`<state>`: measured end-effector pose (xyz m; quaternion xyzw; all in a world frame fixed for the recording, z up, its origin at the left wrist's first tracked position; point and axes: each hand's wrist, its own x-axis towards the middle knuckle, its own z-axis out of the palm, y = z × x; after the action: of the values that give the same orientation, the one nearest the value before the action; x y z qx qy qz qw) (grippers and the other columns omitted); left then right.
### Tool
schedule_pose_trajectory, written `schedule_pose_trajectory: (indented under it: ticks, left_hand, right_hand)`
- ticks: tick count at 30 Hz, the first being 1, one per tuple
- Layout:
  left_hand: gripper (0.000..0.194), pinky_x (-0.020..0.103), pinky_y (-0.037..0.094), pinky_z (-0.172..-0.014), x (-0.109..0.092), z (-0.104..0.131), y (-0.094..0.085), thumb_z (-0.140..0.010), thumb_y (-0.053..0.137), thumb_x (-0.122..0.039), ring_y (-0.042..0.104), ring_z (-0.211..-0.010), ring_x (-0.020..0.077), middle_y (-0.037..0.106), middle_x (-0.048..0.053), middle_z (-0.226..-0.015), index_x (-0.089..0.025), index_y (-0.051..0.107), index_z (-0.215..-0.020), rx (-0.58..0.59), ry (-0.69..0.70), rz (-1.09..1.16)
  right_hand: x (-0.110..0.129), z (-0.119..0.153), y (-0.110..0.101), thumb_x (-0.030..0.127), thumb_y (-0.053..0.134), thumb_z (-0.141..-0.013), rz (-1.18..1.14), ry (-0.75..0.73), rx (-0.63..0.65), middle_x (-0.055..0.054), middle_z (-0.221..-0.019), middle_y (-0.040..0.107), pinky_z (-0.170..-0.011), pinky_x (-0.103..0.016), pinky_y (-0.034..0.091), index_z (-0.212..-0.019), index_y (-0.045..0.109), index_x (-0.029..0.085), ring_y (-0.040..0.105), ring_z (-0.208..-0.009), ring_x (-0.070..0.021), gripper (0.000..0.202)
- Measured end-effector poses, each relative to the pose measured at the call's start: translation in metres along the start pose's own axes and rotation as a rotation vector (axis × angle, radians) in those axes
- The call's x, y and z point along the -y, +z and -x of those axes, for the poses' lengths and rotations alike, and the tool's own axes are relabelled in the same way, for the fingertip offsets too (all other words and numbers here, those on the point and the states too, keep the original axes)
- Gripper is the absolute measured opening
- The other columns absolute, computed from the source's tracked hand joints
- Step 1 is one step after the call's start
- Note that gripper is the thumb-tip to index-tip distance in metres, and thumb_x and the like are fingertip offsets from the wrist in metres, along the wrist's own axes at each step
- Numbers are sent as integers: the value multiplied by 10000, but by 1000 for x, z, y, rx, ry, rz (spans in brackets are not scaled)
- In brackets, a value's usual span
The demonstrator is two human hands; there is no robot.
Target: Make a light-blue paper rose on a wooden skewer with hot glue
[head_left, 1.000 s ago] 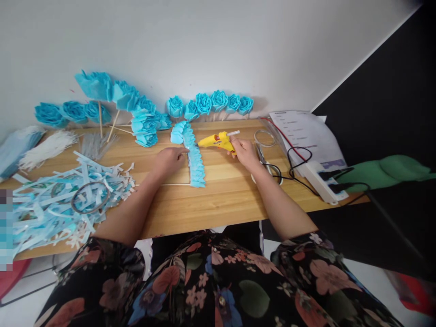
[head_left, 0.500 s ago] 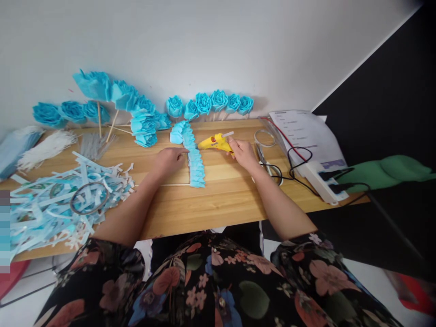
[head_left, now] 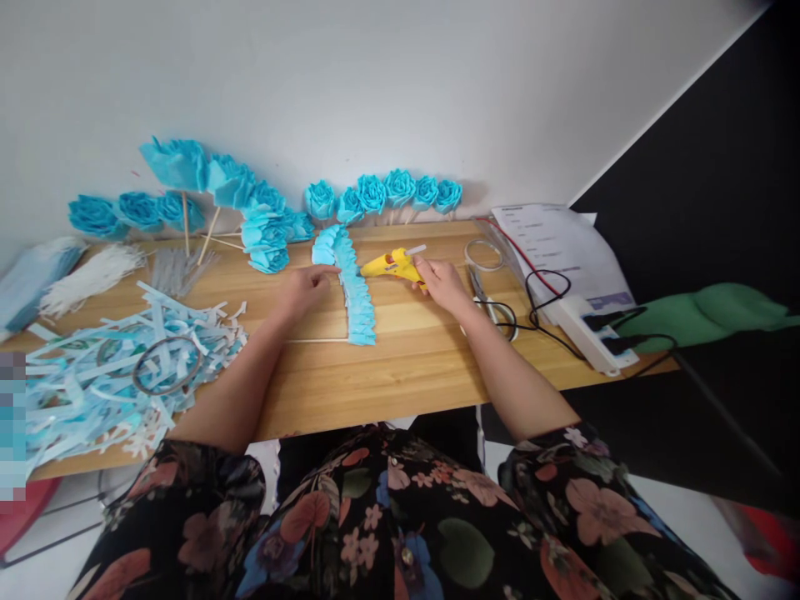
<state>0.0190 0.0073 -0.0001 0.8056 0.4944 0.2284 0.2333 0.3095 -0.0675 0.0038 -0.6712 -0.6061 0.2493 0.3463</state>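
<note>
- Head view, right hand: grip closed around the handle of a yellow glue gun, held level over the middle of the bench. A pale glue stick projects from its rear.
- Glue gun position: nozzle directed left, at the right edge of a ruffled blue strip. Actual contact cannot be confirmed.
- Ruffled blue strip: lying on the bench between the two hands, bent leftward at its far end, its near end meeting a thin stick.
- Left hand: index finger extended to the strip's left edge, remaining fingers curled — whether the grip pinches anything cannot be told.
- Rear of bench: six blue paper roses in a row by the wall; a further cluster of blue roses to the left, some on wooden stems.
- Left side: a loose heap of cut strips with a dark ring on top; beyond it, a white bundle and a grey bundle.
- Right side: scissors near a roll of tape; printed sheets behind a white power strip — black cables run to it.
</note>
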Motion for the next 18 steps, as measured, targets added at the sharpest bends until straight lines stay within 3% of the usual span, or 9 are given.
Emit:
schedule_pose_trajectory:
  ticks: [3,7,13,18]
  left_hand:
    - [474,244,394,-570,12,-5,-7,-841,458,-309,503,-559,140,624,-3,-635,-150,762,-1168,-169,-66,96]
    - [433,267,428,-648,14,-6,-17,-860,499,-381,569,-666,163,698,38,-759,-142,770,-1099,-278,-64,65]
    - [307,309,446,-731,-12,-5,-28,-892,526,-348,663,-859,239,767,77,-923,-183,767,-988,-225,-91,-228]
    - [256,330,462,-786,-24,-14,-24,-892,526,-280,670,-982,286,756,108,-1048,-201,746,-996,-111,-90,-430]
  right_hand:
    - [0,0,-1,725,291,-979,0,-4,11,-52,-594,650,-568,-270,374,-663,638,185,568,-543,-152,715]
    - [-4,-1,0,691,307,-990,-7,-4,24,-46,-591,650,-570,-263,379,-664,640,183,554,-529,-145,689]
    - [-7,-3,1,669,321,-993,-24,-8,25,-56,-651,689,-561,-255,378,-687,652,177,570,-545,-145,667]
    - [-5,-4,1,653,321,-991,5,-3,24,-63,-663,697,-530,-259,339,-677,648,179,568,-560,-151,656]
